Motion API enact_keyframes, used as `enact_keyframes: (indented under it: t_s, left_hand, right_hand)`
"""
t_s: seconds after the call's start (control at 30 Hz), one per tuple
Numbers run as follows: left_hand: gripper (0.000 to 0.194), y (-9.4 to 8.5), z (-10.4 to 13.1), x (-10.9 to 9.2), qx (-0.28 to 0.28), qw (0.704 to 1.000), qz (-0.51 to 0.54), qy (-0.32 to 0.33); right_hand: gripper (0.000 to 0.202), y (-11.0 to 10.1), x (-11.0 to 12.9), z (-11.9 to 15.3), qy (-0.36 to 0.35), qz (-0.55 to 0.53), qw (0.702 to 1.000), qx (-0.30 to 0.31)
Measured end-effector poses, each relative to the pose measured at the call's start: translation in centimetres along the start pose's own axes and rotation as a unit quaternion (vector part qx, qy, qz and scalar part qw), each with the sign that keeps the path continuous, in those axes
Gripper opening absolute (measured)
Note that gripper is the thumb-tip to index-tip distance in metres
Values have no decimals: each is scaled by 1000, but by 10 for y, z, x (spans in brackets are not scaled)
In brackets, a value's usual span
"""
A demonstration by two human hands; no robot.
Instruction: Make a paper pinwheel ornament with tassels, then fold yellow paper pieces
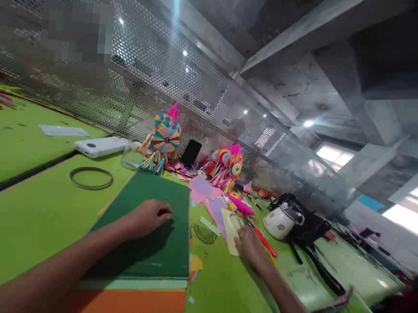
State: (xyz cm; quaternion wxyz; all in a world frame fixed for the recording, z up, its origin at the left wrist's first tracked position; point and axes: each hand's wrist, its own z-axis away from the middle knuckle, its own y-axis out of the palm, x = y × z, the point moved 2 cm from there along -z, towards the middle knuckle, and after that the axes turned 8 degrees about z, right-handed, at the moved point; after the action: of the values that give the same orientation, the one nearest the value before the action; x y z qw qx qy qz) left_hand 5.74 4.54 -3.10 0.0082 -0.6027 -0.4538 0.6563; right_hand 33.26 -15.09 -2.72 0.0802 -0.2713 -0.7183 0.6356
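Note:
My left hand (150, 217) is over a dark green sheet (139, 252), its fingers curled inward. What they hold, if anything, is hidden. Beneath the green sheet, pale mint paper (148, 285) and orange paper (135, 305) stick out at the front. My right hand (249, 244) is at a cream paper piece (232, 247), fingers bent down and together at its edge. A pale ring shape (235, 220) lies just beyond those fingertips. Right beside this hand is a red-handled tool (266, 243), partly covered. A clear protractor (205, 233) lies between my hands.
Two colourful tasselled paper ornaments (166, 138) (226, 167) stand at the back by a perforated metal screen (136, 73). A dark phone (191, 152) leans between them. Also around are a tape-like ring (91, 178), a white device (101, 146), a white pot-shaped container (279, 222) and a black bag (314, 227).

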Motion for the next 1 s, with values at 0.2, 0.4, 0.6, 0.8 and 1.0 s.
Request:
enact_keyframes:
  t_s: [0.2,0.4,0.6,0.8,1.0]
  left_hand:
    - [29,-2,2,-5,7,1000,-14,2]
    - [29,1,-1,1,-6,1000,10,5]
    - [29,7,-3,3,-9,999,51,13]
    - [28,6,-2,3,-7,997,79,4]
    - [31,12,-2,-4,-11,950,307,-50]
  right_hand:
    - [27,-8,20,16,-31,58,996,52]
    - [31,-8,15,19,-8,68,996,53]
    - [17,-18,14,37,-99,29,993,50]
    - [25,-9,12,31,-87,15,996,28]
    - [33,-17,-5,22,24,-199,972,-120]
